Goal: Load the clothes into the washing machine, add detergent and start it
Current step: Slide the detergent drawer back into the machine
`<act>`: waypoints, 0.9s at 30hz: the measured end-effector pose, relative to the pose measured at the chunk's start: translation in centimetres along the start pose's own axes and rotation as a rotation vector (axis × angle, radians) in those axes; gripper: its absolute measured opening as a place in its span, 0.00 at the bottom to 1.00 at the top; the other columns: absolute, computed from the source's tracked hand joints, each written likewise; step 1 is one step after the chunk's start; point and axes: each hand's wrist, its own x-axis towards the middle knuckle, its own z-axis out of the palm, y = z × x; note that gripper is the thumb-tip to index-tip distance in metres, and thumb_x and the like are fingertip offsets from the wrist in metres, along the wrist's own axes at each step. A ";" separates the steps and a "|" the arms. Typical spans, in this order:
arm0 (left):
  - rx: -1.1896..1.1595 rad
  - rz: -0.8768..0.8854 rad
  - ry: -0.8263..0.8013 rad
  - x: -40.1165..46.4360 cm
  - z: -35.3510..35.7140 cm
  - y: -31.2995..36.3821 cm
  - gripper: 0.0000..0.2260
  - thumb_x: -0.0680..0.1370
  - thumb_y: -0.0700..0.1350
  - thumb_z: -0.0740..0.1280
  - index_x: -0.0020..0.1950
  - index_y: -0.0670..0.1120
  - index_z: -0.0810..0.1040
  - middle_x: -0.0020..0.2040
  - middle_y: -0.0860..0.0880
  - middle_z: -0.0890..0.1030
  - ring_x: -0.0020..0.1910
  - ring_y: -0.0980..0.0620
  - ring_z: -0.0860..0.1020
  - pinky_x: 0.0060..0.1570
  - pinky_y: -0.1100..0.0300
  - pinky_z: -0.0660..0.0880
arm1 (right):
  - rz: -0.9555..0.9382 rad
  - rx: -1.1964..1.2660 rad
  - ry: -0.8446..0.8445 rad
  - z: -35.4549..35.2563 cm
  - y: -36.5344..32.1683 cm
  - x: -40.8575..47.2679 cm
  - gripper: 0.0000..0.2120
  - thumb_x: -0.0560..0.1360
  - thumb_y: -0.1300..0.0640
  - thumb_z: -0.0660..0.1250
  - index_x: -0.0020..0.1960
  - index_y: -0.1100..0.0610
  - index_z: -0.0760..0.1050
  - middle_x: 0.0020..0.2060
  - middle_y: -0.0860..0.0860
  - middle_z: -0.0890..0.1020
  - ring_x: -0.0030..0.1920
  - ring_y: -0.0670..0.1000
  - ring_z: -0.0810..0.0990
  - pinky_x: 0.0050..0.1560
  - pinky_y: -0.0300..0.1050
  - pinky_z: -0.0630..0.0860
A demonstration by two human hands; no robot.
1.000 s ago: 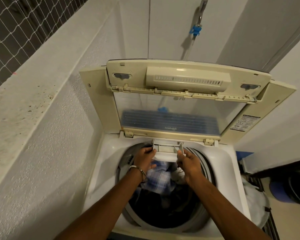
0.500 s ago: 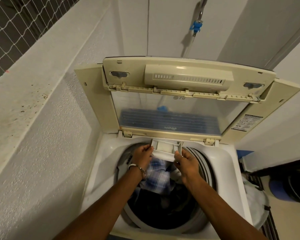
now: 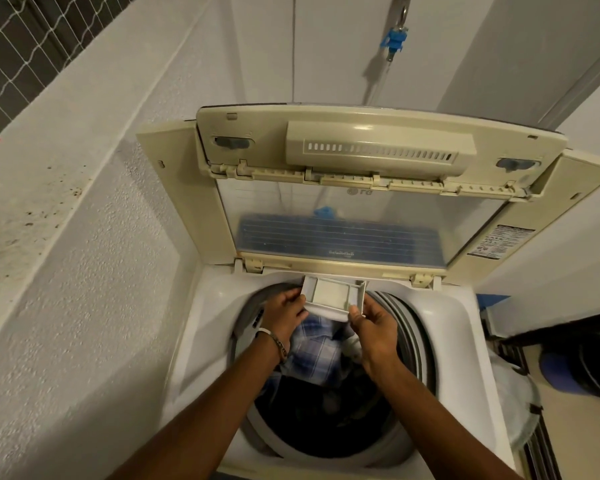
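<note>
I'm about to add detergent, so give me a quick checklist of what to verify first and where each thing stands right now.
1. Lid fully up: ok.
2. Clothes in the drum: ok.
3. Drawer pulled out at the drum's back rim: ok.
4. Drawer held on both sides, left hand and right hand: ok.
5. Drawer compartment free of residue: cannot tell.
6. Detergent within reach: cannot tell, none in view.

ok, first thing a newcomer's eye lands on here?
Probably the two hands, left hand and right hand, holding the small white detergent drawer at the rear rim of the tub. Next, the big cream lid propped open behind it, and the blue checked shirt lying in the drum below.
</note>
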 end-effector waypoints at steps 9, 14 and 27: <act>-0.040 0.009 0.007 -0.2 0.1 0.0 0.08 0.78 0.38 0.66 0.57 0.40 0.77 0.45 0.48 0.79 0.43 0.54 0.78 0.47 0.59 0.78 | 0.012 -0.019 0.015 -0.2 -0.2 0.9 0.11 0.79 0.64 0.65 0.60 0.59 0.79 0.41 0.50 0.84 0.40 0.46 0.82 0.42 0.39 0.79; -0.084 -0.005 0.016 -0.4 0.3 0.0 0.02 0.78 0.39 0.66 0.49 0.44 0.78 0.47 0.47 0.79 0.45 0.53 0.78 0.45 0.59 0.79 | -0.017 -0.086 -0.020 -0.5 -0.9 0.9 0.08 0.79 0.63 0.64 0.56 0.60 0.80 0.37 0.50 0.83 0.35 0.44 0.80 0.36 0.35 0.77; -0.065 0.007 0.004 -0.5 0.8 -1.4 0.10 0.78 0.37 0.66 0.59 0.39 0.78 0.53 0.43 0.80 0.51 0.49 0.79 0.44 0.65 0.79 | -0.040 -0.148 0.049 -0.7 -0.9 1.9 0.14 0.79 0.58 0.66 0.64 0.57 0.78 0.52 0.55 0.84 0.54 0.57 0.82 0.58 0.61 0.78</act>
